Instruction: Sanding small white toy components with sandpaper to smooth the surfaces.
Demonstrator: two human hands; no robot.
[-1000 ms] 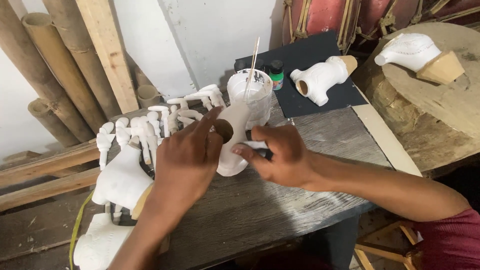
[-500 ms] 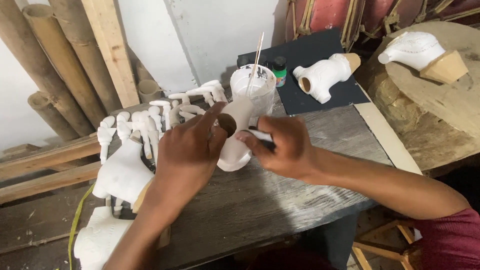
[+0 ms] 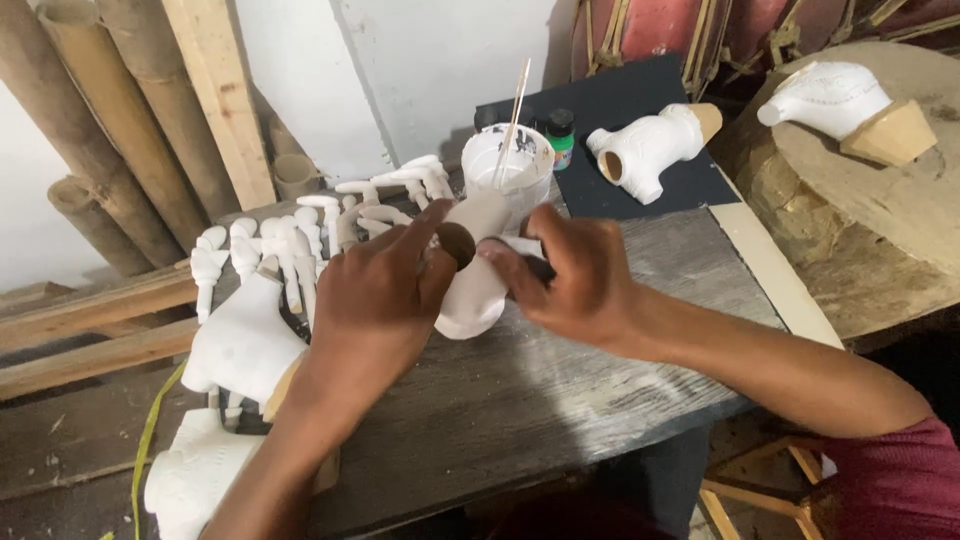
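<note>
- The left hand is curled around a white hollow figure piece at the centre of the grey wooden table, thumb up by its round dark opening.
- The right hand presses on the piece from 3 o'clock, fingers together; what they pinch is hidden.
- At 12 o'clock stands one white paint cup, white inside, with one thin stick leaning in it.
- Just beside it is one small green-capped bottle.
- One white hollow torso lies at 1 o'clock on one dark sheet.
- White limb pieces, too many to count surely, lie at 10 o'clock.
</note>
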